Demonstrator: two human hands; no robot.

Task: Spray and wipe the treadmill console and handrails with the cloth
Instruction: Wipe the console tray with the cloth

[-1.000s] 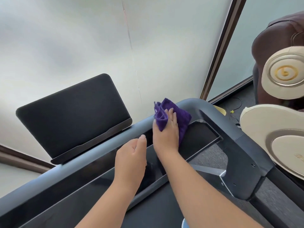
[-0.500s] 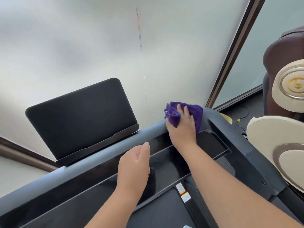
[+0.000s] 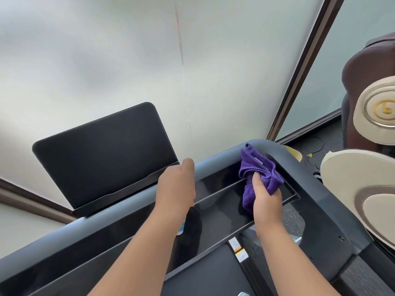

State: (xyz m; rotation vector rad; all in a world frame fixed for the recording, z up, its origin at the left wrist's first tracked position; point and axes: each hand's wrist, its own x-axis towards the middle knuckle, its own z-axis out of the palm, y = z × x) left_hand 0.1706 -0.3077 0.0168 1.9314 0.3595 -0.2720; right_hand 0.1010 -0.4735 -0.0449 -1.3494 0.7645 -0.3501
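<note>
My right hand [image 3: 267, 199] is shut on a bunched purple cloth [image 3: 258, 167] and holds it against the right end of the treadmill's glossy black console tray [image 3: 220, 189], just inside the curved grey handrail corner [image 3: 299, 174]. My left hand [image 3: 175, 189] hovers over the middle of the console with its fingers curled around a dark spray bottle [image 3: 192, 223]. The hand hides most of the bottle; a small blue part shows under the wrist. The black screen [image 3: 102, 154] stands tilted behind the front bar.
A frosted glass wall [image 3: 128, 60] rises right behind the treadmill. A brown and cream massage chair [image 3: 363, 189] stands close on the right. Cables [image 3: 310, 154] lie on the dark floor beyond the corner. The treadmill belt [image 3: 203, 274] runs below my arms.
My right hand has come off the top of the handrail corner and dropped into the console tray, now gripping the cloth bunched instead of pressing it flat. My left hand rose slightly toward the front bar.
</note>
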